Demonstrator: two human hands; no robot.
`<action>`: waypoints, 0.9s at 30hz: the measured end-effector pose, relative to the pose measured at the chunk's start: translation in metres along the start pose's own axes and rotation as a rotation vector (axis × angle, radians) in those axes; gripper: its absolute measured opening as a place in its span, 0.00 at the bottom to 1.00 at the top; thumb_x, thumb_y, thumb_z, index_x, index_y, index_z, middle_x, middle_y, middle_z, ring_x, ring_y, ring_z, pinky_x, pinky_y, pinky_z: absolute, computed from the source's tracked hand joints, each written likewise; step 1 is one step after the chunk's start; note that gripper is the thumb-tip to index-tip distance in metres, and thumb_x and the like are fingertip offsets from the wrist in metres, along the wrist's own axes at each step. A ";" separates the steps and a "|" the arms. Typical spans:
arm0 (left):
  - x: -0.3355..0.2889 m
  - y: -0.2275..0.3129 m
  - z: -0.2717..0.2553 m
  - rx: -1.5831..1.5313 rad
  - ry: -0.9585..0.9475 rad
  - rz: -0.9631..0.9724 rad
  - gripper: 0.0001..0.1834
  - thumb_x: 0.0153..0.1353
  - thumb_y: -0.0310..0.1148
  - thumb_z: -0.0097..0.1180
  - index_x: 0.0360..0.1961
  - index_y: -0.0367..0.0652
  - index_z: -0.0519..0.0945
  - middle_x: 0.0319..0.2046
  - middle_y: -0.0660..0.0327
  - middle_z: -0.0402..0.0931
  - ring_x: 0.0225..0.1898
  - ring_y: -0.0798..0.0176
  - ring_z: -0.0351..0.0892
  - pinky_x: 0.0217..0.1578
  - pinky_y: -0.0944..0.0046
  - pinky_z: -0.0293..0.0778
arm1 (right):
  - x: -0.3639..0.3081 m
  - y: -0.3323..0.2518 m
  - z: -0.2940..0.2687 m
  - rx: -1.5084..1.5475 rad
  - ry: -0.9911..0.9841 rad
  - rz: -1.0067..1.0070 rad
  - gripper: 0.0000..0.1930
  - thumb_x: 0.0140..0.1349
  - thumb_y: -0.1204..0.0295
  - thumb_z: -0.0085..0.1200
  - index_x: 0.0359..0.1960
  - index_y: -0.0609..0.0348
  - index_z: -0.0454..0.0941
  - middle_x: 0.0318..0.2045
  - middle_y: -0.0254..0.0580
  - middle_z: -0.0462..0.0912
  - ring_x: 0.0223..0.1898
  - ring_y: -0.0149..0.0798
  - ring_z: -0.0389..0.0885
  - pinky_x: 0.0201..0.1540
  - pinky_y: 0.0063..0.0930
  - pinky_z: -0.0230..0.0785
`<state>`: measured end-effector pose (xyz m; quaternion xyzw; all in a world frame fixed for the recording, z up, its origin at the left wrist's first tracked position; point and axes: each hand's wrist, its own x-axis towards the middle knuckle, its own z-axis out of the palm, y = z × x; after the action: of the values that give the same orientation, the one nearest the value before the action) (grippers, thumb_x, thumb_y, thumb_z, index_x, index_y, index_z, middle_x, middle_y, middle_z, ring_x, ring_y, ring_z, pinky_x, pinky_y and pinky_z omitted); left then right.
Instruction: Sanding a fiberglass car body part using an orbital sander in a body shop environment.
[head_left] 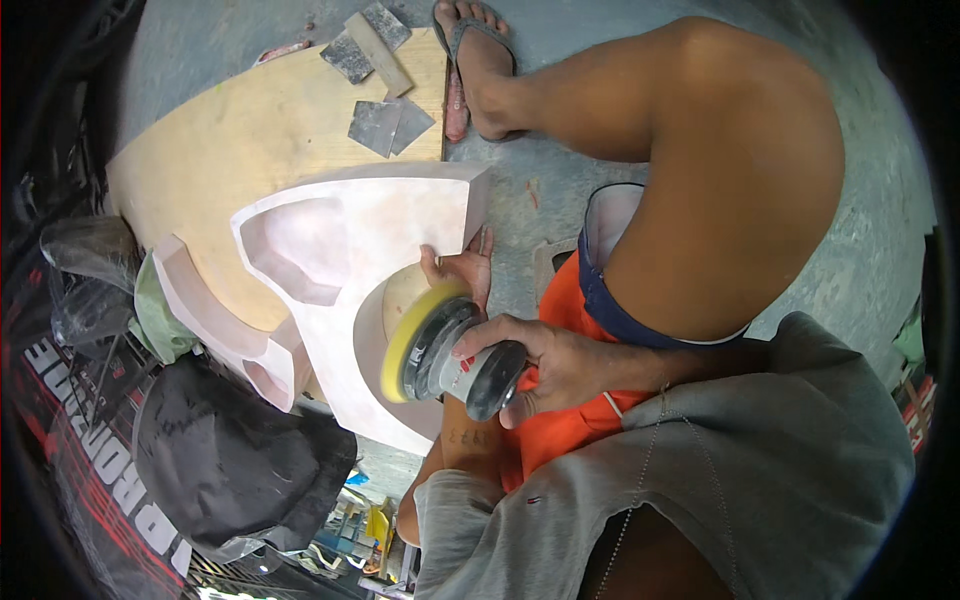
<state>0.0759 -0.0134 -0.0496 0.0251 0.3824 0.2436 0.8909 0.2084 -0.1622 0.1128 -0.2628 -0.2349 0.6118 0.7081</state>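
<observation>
Two hands, one sander, two pale shaped pieces. The right hand [535,348] grasps the sander [448,362] over the lower-right part of the large panel [400,208]; the yellow pad's working face is hidden. The left hand [466,270] is at the panel's right edge, half-open; its grip cannot be told. Left of the panel, the curved piece [205,305], partly covered. Above the panel, four overlapping grey sheets [372,128] and one block [378,55].

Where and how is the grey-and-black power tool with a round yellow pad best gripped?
Probably around its narrower cylindrical body, coming from the person's right, as the right hand does: this end points right, while the wide yellow pad faces left.
</observation>
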 end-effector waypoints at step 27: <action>-0.038 -0.118 0.283 1.693 -0.160 0.911 0.22 0.73 0.46 0.52 0.38 0.32 0.73 0.23 0.34 0.78 0.30 0.27 0.80 0.30 0.39 0.74 | 0.147 -0.198 -0.087 -1.351 0.370 0.339 0.33 0.56 0.67 0.59 0.64 0.59 0.64 0.41 0.46 0.79 0.39 0.40 0.78 0.39 0.37 0.71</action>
<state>0.2991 -0.0947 0.1480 0.8219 0.3230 0.2069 0.4211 0.4329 -0.0468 0.1796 -0.7756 -0.3941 0.3797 0.3145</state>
